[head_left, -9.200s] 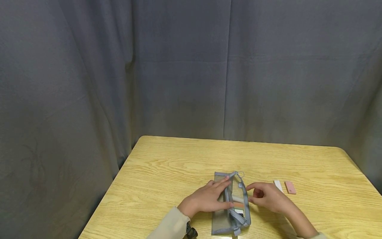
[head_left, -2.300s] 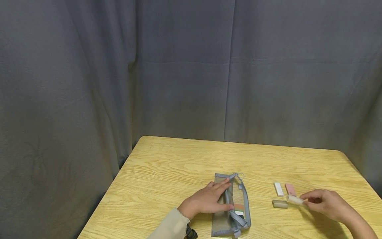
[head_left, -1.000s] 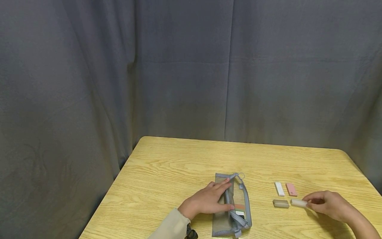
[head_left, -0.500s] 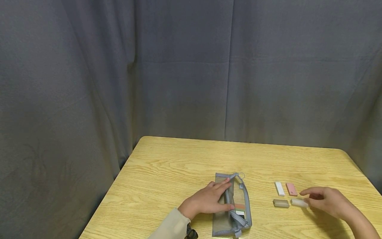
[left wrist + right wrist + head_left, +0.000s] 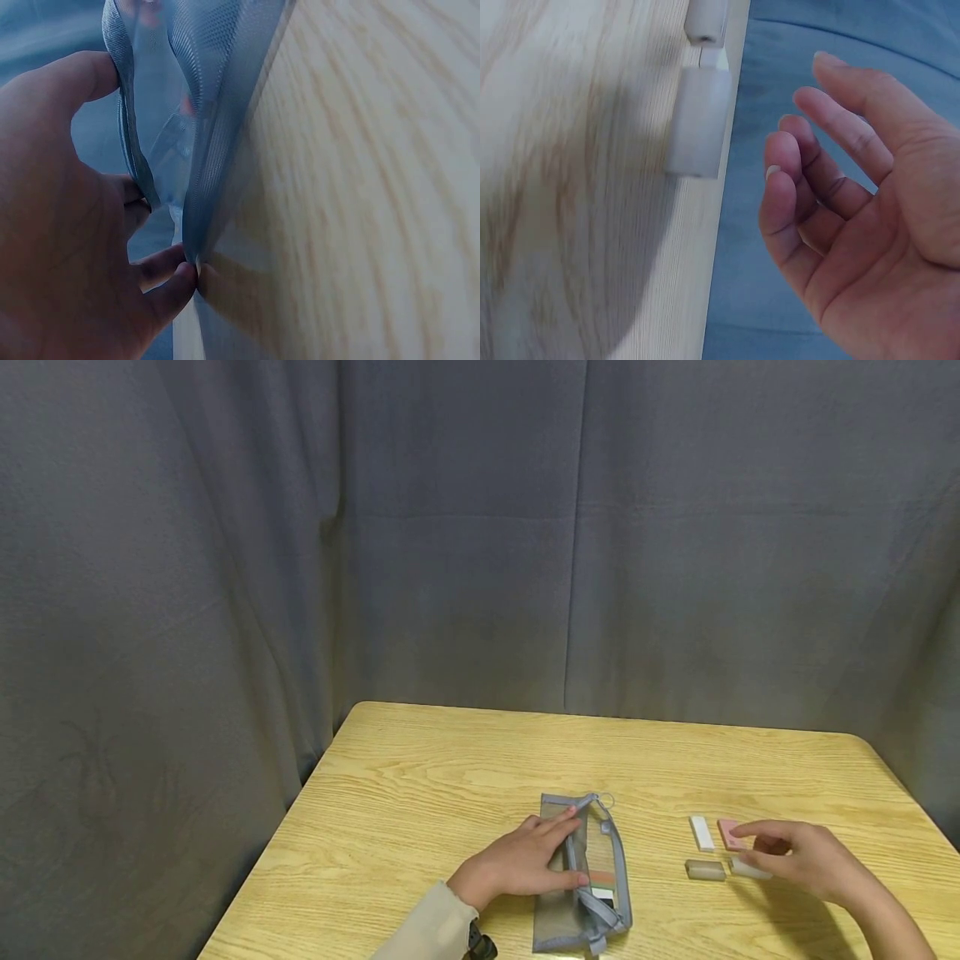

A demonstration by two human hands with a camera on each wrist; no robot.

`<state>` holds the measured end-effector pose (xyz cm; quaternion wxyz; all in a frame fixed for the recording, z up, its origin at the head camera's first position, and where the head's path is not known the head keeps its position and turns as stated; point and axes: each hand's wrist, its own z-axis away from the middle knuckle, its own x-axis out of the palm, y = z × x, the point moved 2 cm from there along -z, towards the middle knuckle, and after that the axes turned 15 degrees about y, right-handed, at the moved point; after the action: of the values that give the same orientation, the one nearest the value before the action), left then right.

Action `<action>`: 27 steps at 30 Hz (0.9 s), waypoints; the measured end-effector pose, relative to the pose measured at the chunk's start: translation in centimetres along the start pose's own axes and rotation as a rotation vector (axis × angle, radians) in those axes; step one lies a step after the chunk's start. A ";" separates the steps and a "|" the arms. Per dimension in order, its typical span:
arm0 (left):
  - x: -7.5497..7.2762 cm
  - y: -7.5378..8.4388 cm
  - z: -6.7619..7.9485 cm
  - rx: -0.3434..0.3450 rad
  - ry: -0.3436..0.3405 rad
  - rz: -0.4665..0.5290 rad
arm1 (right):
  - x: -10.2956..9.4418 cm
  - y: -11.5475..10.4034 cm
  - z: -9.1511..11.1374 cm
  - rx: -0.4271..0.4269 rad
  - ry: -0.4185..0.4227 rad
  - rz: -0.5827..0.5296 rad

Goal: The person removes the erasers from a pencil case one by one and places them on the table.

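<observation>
My left hand (image 5: 521,860) rests on a grey mesh zip pouch (image 5: 558,935), fingers spread along its unzipped mouth. In the left wrist view its fingertips touch the zipper edge (image 5: 127,135) and the mesh. Inside the pouch shows a piece with orange, green, white and black bands (image 5: 602,887). My right hand (image 5: 813,860), loosely curled with nothing in it, hovers over a whitish block (image 5: 750,870). Its fingertips overlap a flat pink block (image 5: 729,833) in the head view. Nearby lie a flat white block (image 5: 702,832) and a grey-brown block (image 5: 705,870).
The small blocks form two rows on the wood-grain table (image 5: 450,760), right of the pouch. A metal ring (image 5: 606,800) hangs at the pouch's far end. Grey curtains (image 5: 457,543) stand behind the table and at its sides.
My right hand set a grey-brown block and a whitish block below the white and pink ones, released the whitish one, then moved up and left. My left hand stayed on the pouch.
</observation>
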<state>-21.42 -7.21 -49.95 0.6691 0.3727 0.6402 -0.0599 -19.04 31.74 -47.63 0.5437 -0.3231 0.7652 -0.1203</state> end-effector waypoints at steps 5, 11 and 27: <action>-0.1 0.1 0.0 0.014 0.004 0.010 | 0.7 -0.9 -0.3 -0.023 0.018 -0.061; -0.1 0.1 0.1 0.007 -0.001 0.011 | 1.5 -1.9 -0.6 -0.090 0.040 -0.097; 0.1 0.1 0.1 0.009 -0.006 -0.002 | 4.5 -4.4 -1.5 -0.068 -0.054 -0.216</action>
<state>-21.30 -7.15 -49.96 0.6694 0.3749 0.6381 -0.0645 -19.74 25.30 -48.08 0.5368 -0.4251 0.7146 -0.1433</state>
